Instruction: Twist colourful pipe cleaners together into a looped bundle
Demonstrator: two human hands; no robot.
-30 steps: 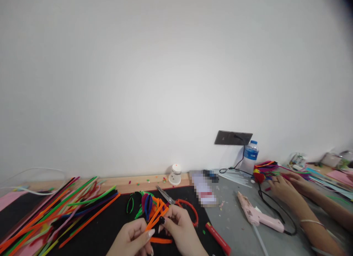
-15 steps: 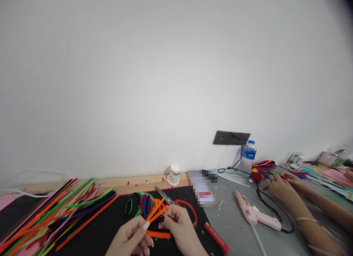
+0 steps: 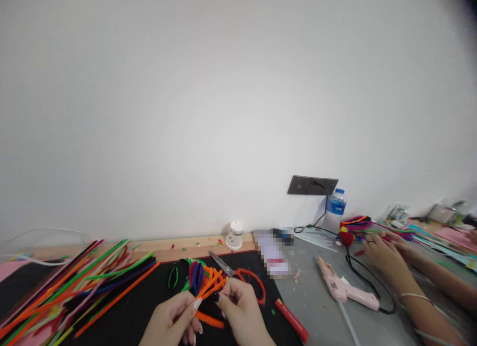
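Apparently, both hands [image 3: 208,313] pinch orange pipe cleaners [image 3: 211,289].

Bare left hand [image 3: 169,317]: I see slim fingers from my end of the feed, uncovered down to the picture's lower edge.
Left thumbnail [image 3: 197,303]: long, glossy and whitish, tapering to a narrow rounded tip; it is the clearest nail I have.
Left fingertip nails [image 3: 200,329]: pale and shiny too, longish, showing below the thumb; I can't make out any finer pattern on them.
Bare right hand [image 3: 243,310]: uncovered as well, with the back of the hand smooth in my view.
Right thumbnail [image 3: 216,297]: glossy black, a strong contrast to the whitish one; its exact outline is too small for me to read.
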